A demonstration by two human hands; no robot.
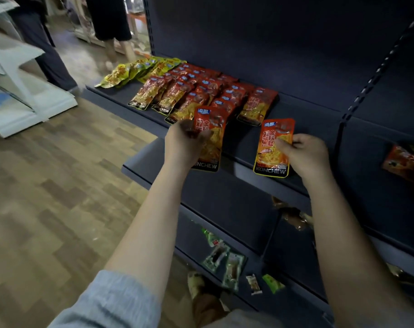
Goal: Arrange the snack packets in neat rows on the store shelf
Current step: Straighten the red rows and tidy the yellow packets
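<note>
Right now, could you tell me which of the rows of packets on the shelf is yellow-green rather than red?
The far-left row of yellow-green packets, at the shelf end nearest the aisle; every other row is red.

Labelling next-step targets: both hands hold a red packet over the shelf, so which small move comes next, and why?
Probably lay the packet gripped by the left hand down at the front of the nearest red row. It already hovers at that row's front end, while the right hand pinches its packet over bare shelf beside the last row.
</note>
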